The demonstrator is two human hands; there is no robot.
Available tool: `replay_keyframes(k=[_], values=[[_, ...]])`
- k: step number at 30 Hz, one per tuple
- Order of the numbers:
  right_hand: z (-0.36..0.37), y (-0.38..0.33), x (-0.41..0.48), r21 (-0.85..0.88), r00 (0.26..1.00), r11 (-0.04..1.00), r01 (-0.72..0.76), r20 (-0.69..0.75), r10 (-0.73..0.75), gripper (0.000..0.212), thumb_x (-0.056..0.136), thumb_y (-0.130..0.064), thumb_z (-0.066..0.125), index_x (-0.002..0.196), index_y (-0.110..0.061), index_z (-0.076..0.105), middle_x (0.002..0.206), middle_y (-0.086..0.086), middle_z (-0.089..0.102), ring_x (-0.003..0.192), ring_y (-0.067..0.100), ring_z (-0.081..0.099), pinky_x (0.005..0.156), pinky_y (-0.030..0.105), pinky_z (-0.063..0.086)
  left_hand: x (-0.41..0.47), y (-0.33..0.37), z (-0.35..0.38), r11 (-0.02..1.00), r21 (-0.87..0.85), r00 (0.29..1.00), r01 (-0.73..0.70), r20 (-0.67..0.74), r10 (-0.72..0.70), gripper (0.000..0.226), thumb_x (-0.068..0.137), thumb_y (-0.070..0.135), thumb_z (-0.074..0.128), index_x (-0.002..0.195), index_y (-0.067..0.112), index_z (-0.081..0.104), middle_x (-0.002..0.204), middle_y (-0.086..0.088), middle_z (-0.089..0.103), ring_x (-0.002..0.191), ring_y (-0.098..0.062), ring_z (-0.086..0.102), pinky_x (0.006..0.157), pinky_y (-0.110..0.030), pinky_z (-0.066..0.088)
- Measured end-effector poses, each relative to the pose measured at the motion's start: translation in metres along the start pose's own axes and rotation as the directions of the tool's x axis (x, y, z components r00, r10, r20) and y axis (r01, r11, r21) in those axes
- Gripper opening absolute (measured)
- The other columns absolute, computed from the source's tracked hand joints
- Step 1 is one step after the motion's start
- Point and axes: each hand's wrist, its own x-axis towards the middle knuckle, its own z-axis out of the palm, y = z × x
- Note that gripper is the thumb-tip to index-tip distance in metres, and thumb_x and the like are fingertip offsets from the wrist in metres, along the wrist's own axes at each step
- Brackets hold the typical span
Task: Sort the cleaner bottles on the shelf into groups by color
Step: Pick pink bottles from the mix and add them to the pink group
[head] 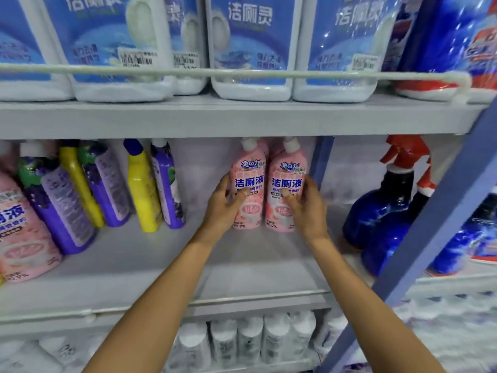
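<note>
Left hand (223, 208) grips one upright pink bottle (248, 170); right hand (308, 211) grips a second pink bottle (287, 168) touching it, on the middle shelf (242, 267). At nine o'clock lean purple bottles (107, 189) and yellow bottles (142, 195). At three o'clock, past a blue post (321, 162), stand blue spray bottles (376, 208).

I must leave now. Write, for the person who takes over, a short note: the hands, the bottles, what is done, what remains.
The left hand grips the left pink plastic cleaner bottle; right hand grips the right pink plastic cleaner bottle.
Both stand upright, side by side, on the grey middle shelf.
Done: these two pink ones grouped.
To do: a third pink bottle at the far left, and purple bottles and yellow bottles mixed together there.
</note>
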Motion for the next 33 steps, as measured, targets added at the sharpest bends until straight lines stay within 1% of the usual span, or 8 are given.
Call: replay_keyframes(k=[7, 13, 16, 19, 22, 25, 29, 33], values=[[0.001, 0.002, 0.006, 0.083, 0.999, 0.996, 0.039, 0.022, -0.041, 0.048, 0.095, -0.022, 0.072, 0.138, -0.015, 0.053, 0.119, -0.008, 0.07, 0.1, -0.007, 0.069, 0.079, 0.014, 0.056, -0.004, -0.005, 0.018, 0.998, -0.045, 0.999, -0.051, -0.01, 0.05, 0.052, 0.099, 0.017, 0.069, 0.147, 0.02, 0.05, 0.132, 0.003, 0.07, 0.119, -0.015, 0.069, 0.097, -0.038, 0.059], [0.007, -0.009, 0.025, 0.446, 0.976, 0.869, -0.214, 0.054, 0.213, 0.067, 0.099, -0.067, 0.044, 0.146, -0.019, 0.047, 0.134, 0.001, 0.065, 0.113, 0.011, 0.07, 0.094, 0.038, 0.06, 0.001, -0.006, 0.022, 0.992, -0.128, 1.0, -0.012, 0.003, 0.013, 0.062, 0.092, 0.011, 0.077, 0.146, 0.02, 0.048, 0.132, 0.002, 0.069, 0.118, -0.013, 0.069, 0.096, -0.033, 0.06], [0.015, -0.018, 0.04, 0.503, 0.936, 0.791, -0.349, 0.152, 0.317, 0.062, 0.105, -0.062, 0.025, 0.126, -0.02, 0.065, 0.114, 0.007, 0.076, 0.102, 0.022, 0.075, 0.09, 0.041, 0.061, 0.004, -0.005, 0.033, 0.983, -0.176, 0.999, 0.045, -0.012, -0.047, 0.057, 0.093, 0.013, 0.076, 0.143, 0.017, 0.05, 0.128, 0.0, 0.072, 0.113, -0.015, 0.072, 0.091, -0.033, 0.062], [0.017, -0.017, 0.046, 0.492, 0.909, 0.766, -0.415, 0.186, 0.373, 0.066, 0.103, -0.066, 0.024, 0.121, -0.02, 0.068, 0.107, 0.009, 0.078, 0.098, 0.027, 0.076, 0.09, 0.047, 0.061, 0.006, -0.01, 0.041, 0.975, -0.216, 0.997, 0.051, -0.039, -0.061, 0.058, 0.092, 0.015, 0.077, 0.142, 0.017, 0.049, 0.129, 0.0, 0.071, 0.113, -0.015, 0.072, 0.084, -0.026, 0.061], [0.013, -0.014, 0.048, 0.462, 0.914, 0.789, -0.405, 0.185, 0.361, 0.062, 0.104, -0.063, 0.023, 0.116, -0.024, 0.069, 0.101, 0.004, 0.079, 0.095, 0.023, 0.077, 0.085, 0.04, 0.063, 0.006, -0.012, 0.042, 0.974, -0.222, 0.996, 0.052, -0.056, -0.066, 0.056, 0.092, 0.014, 0.077, 0.141, 0.016, 0.05, 0.127, -0.001, 0.072, 0.112, -0.016, 0.073, 0.084, -0.027, 0.061], [0.011, -0.014, 0.036, 0.455, 0.947, 0.83, -0.322, 0.144, 0.288, 0.056, 0.107, -0.057, 0.027, 0.124, -0.021, 0.066, 0.104, 0.001, 0.078, 0.094, 0.018, 0.077, 0.081, 0.036, 0.063, 0.002, -0.018, 0.043, 0.982, -0.178, 0.995, 0.062, -0.071, -0.076, 0.053, 0.09, 0.017, 0.079, 0.137, 0.017, 0.055, 0.124, 0.001, 0.074, 0.11, -0.015, 0.073, 0.088, -0.031, 0.062], [0.012, 0.005, 0.01, 0.372, 0.989, 0.918, -0.14, 0.097, 0.111, 0.036, 0.103, -0.039, 0.058, 0.133, -0.02, 0.056, 0.118, -0.002, 0.073, 0.104, 0.01, 0.073, 0.082, 0.027, 0.061, -0.003, -0.034, 0.041, 0.993, -0.078, 0.988, 0.089, -0.121, -0.098, 0.049, 0.088, 0.014, 0.08, 0.132, 0.017, 0.058, 0.121, 0.004, 0.074, 0.108, -0.011, 0.072, 0.093, -0.036, 0.06], [0.018, 0.019, 0.005, 0.279, 0.988, 0.951, -0.135, 0.111, 0.108, 0.047, 0.096, -0.024, 0.07, 0.138, -0.016, 0.05, 0.123, 0.0, 0.069, 0.108, 0.007, 0.07, 0.092, 0.03, 0.06, -0.001, -0.035, 0.038, 0.994, 0.009, 0.984, 0.11, -0.143, -0.108, 0.043, 0.086, 0.014, 0.082, 0.124, 0.019, 0.061, 0.114, 0.006, 0.074, 0.102, -0.009, 0.073, 0.092, -0.039, 0.061]])
